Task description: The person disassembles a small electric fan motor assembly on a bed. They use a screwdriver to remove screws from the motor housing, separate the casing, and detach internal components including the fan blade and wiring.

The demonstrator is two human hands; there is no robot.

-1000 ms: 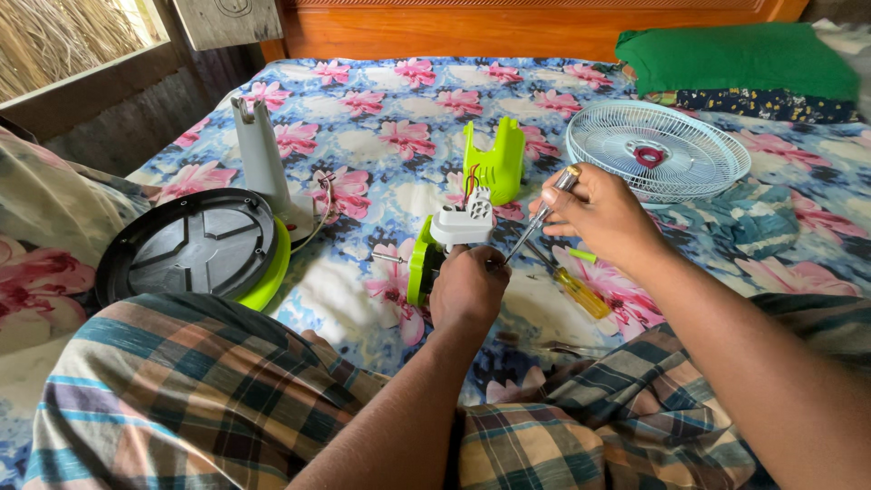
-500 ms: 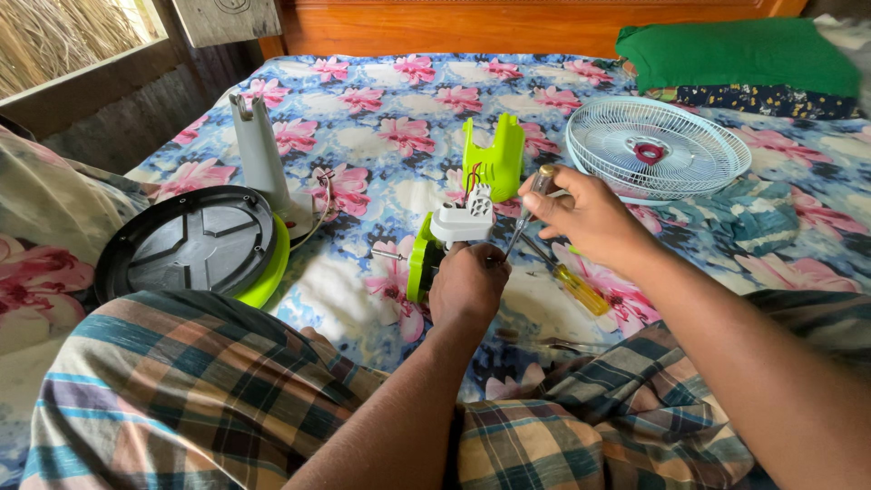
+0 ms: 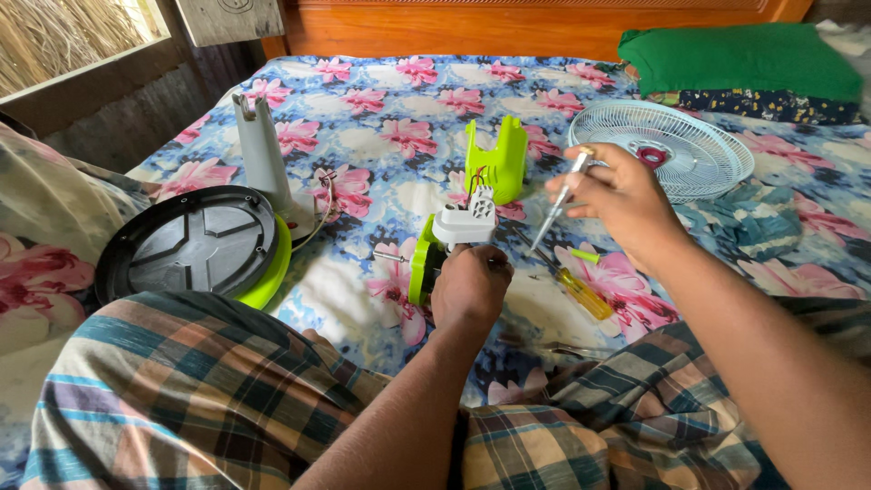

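While the flowered bedsheet (image 3: pixel 381 136) spreads below a wooden headboard (image 3: pixel 508 27) (green folded cloth (image 3: pixel 739 59) beside it), the left hand (image 3: pixel 470 286) grips the fan motor (image 3: pixel 451 238) and the right hand (image 3: pixel 621 200) pinches a clear-handled screwdriver (image 3: pixel 561 201).

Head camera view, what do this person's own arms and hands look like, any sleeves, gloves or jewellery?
Both forearms are bare with no sleeves in view. The left hand and right hand wear no gloves; no rings, watch or bracelet show. A plaid cloth of teal, brown and cream covers the lap.

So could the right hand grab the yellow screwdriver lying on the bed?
Probably not right away: the right hand already holds a clear-handled screwdriver. The yellow screwdriver lies just below it, uncovered.
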